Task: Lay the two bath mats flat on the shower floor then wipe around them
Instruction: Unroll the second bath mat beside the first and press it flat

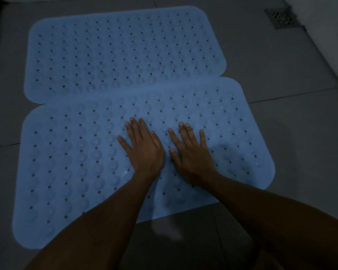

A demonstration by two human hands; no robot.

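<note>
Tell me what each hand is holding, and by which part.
Nothing is held. Left hand and right hand lie flat, fingers spread, pressing the middle of the near mat.

far mat (125,53): soft blue plastic, matt, dotted with small holes, glossy suction bumps | near mat (66,162): same plastic, same holes and bumps | floor (281,123): grey tile, smooth, dull sheen | drain (283,18): metal grate

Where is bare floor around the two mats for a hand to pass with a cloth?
Bare tile lies right of the far mat, up to the drain, and right of the near mat. A strip runs along their left edges. The mats overlap, so no gap there. Left hand and right hand press flat on the near mat.
</note>
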